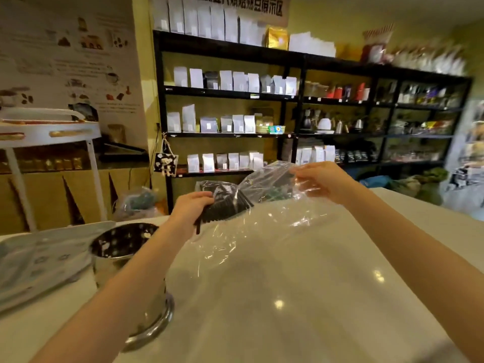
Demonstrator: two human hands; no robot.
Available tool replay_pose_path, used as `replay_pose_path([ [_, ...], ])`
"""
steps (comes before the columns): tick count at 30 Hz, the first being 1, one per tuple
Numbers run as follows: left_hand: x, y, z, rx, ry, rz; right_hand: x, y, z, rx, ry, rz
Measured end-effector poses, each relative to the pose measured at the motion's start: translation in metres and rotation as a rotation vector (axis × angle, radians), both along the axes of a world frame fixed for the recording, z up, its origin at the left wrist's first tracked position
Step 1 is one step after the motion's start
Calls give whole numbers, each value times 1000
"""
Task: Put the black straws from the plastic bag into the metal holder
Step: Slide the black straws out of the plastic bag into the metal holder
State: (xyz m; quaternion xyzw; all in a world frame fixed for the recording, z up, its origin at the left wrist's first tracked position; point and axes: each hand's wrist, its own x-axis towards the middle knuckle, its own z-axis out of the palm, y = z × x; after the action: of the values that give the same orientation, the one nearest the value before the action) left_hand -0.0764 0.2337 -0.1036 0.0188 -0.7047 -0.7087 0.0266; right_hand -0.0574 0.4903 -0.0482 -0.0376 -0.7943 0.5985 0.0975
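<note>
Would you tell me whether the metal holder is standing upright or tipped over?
Upright: the metal holder stands on its base on the white counter, open mouth up, under the left forearm.

Blurred Chinese characters, perhaps "豆展示区", on banner (235,6)

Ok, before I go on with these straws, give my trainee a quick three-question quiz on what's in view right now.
1. True or false: the black straws are already standing in the metal holder.
2. Which hand grips the straw bundle? A) left hand B) right hand
3. Fill in: the right hand pinches the ____.

Key:
1. False; the straws are held above the counter, partly in the plastic bag.
2. A
3. plastic bag
</note>
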Motion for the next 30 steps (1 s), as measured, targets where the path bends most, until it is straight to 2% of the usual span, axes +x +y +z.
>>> replay_pose_path([
  [3,8,17,-34,-6,9,36,5,22,-33,58,-94,16],
  [10,39,27,-117,-246,-12,149,15,40,-123,127,-264,96],
  [16,55,23,-149,-424,24,136,16,37,-164,162,-312,127],
  [20,59,18,-156,-577,77,123,16,28,-181,187,-316,20],
  [21,58,16,-157,-617,99,105,16,25,-183,267,-300,-32],
  [22,57,14,-158,-657,118,82,16,21,-182,437,-289,-72],
  [24,55,9,-160,-740,129,31,21,10,-178,979,-282,-91],
  [26,50,2,-163,-833,113,-3,32,-10,-171,1328,-154,-59],
  [28,49,-6,-167,-918,110,-40,48,-33,-164,1415,43,95],
  [30,52,-13,-168,-961,179,-116,66,-56,-160,1348,168,340],
])
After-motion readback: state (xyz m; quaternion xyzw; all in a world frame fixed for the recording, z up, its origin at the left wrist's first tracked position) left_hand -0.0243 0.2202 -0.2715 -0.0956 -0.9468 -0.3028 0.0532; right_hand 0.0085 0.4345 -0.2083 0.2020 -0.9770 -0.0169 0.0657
